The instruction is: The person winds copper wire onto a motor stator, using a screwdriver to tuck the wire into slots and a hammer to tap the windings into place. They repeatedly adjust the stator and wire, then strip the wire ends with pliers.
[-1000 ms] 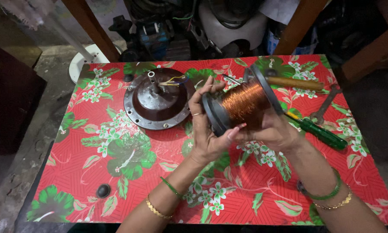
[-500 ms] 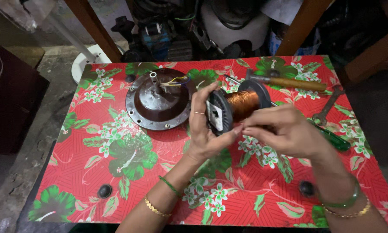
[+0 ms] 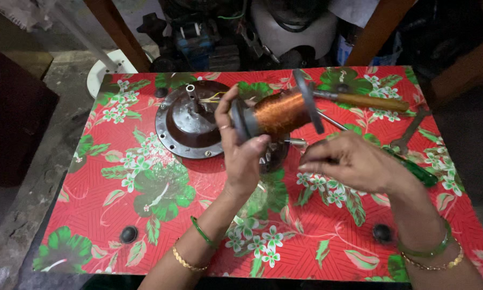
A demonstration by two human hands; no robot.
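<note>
Gripping one grey end plate, the left hand (image 3: pixel 244 153) holds a spool of copper wire (image 3: pixel 278 113) up above the table (image 3: pixel 306 258), tilted, its wire wound full. The right hand (image 3: pixel 354 164) hovers just beside it, fingers drawn together as if pinching a fine strand, though no strand can be made out. Nothing has yet been wound onto the round metal motor cover (image 3: pixel 185 126) lying behind. A wooden-handled tool (image 3: pixel 367 101) and a green screwdriver (image 3: pixel 413 169) lie close by the right hand.
</note>
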